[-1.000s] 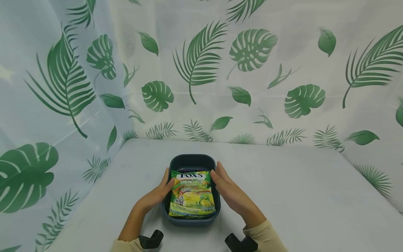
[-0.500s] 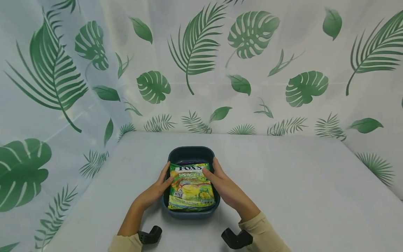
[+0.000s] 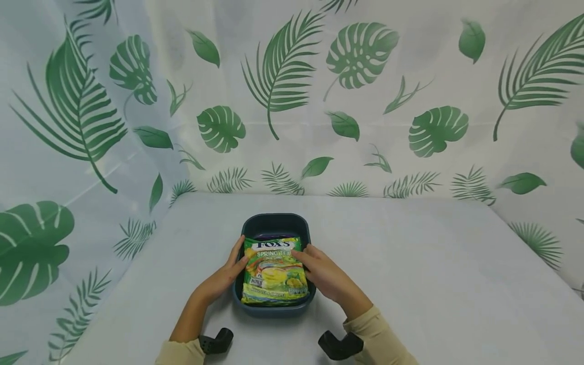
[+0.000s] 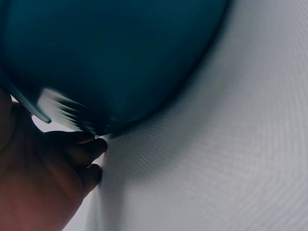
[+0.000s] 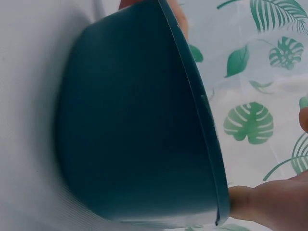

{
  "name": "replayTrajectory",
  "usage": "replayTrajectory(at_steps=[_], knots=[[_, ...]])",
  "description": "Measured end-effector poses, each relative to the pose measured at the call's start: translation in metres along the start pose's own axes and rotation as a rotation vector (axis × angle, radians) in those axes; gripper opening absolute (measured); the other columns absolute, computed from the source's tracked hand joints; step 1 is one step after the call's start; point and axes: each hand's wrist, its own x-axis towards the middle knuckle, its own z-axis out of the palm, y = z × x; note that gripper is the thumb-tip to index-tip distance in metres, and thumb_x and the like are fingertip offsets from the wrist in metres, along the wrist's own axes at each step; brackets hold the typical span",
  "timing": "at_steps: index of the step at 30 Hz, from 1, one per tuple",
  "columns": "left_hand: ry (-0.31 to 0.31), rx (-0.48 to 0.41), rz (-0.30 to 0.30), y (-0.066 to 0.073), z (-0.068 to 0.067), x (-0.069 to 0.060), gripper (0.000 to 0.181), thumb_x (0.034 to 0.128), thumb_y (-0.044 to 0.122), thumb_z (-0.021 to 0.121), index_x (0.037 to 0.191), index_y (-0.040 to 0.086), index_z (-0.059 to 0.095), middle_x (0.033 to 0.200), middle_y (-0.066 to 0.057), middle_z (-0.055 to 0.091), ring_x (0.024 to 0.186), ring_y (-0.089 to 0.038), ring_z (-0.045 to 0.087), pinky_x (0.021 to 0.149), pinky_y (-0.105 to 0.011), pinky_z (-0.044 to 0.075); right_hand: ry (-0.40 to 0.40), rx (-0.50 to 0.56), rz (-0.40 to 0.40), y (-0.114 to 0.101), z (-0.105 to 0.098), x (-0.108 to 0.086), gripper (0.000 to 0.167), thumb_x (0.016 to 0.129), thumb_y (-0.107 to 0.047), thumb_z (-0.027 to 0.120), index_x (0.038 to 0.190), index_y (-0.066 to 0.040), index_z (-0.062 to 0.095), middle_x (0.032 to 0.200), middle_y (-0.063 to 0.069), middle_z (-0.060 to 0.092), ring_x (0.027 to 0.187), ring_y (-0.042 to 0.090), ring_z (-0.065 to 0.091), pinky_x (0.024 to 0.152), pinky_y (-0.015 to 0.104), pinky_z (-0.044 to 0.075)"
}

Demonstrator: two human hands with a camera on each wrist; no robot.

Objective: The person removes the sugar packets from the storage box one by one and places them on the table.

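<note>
A dark blue-green plastic tub (image 3: 274,310) stands on the white table. Inside lies a green and yellow bag of Fox's Spring Tea candy (image 3: 275,274). My left hand (image 3: 219,281) grips the tub's left side, fingers along the outer wall and thumb over the rim. In the left wrist view its fingertips (image 4: 94,163) curl against the tub's wall. My right hand (image 3: 330,276) lays its thumb on the bag's upper right, while its other fingers reach over the right rim beside the bag, pinching that edge. In the right wrist view the rim hides those fingertips.
Something purple (image 3: 271,236) shows behind the bag within the tub. The white tabletop (image 3: 410,268) extends on both sides. Leaf-printed curtains (image 3: 283,121) stand behind and to the left and right. Both wrists carry black camera mounts.
My right hand's fingers have moved from the tub's outer right side over the rim, and its thumb has come onto the bag. The left hand stays at the tub's side.
</note>
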Motion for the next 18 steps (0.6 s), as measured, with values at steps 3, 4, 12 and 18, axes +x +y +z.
replayTrajectory(at_steps=[3,4,12,18], knots=[[-0.001,-0.003,-0.008,0.001,0.0,0.0,0.062,0.0982,0.042,0.03,0.145,0.034,-0.01,0.153,-0.008,-0.014,0.139,-0.034,-0.012,0.107,-0.062,0.001,-0.027,0.042,0.019,0.002,-0.002,0.0,0.065,0.098,-0.025,0.038,0.139,0.013,0.006,0.146,0.028,0.013,0.138,0.035,0.014,0.11,0.049,0.017],[0.002,-0.002,-0.013,0.001,0.0,0.0,0.062,0.0981,0.043,0.029,0.145,0.033,-0.01,0.153,-0.008,-0.013,0.139,-0.034,-0.012,0.107,-0.062,0.0,-0.048,0.063,0.018,0.003,-0.004,0.001,0.067,0.098,-0.025,0.038,0.139,0.013,0.001,0.147,0.029,0.008,0.139,0.036,0.009,0.111,0.048,0.015],[0.002,0.002,-0.006,-0.003,0.001,-0.001,0.061,0.0981,0.043,0.029,0.145,0.034,-0.01,0.153,-0.007,-0.014,0.139,-0.034,-0.013,0.107,-0.062,0.0,-0.157,0.14,-0.008,0.005,-0.01,-0.001,0.071,0.097,-0.023,0.038,0.14,0.012,-0.007,0.15,0.027,0.0,0.139,0.037,0.002,0.112,0.048,0.009],[-0.004,0.006,-0.005,-0.003,0.0,0.001,0.062,0.0979,0.044,0.028,0.144,0.035,-0.011,0.153,-0.006,-0.015,0.139,-0.034,-0.013,0.107,-0.062,0.001,-0.183,0.059,0.01,0.007,-0.006,0.0,0.071,0.095,-0.025,0.042,0.146,-0.003,-0.002,0.153,0.017,-0.004,0.14,0.037,0.0,0.108,0.061,0.008]])
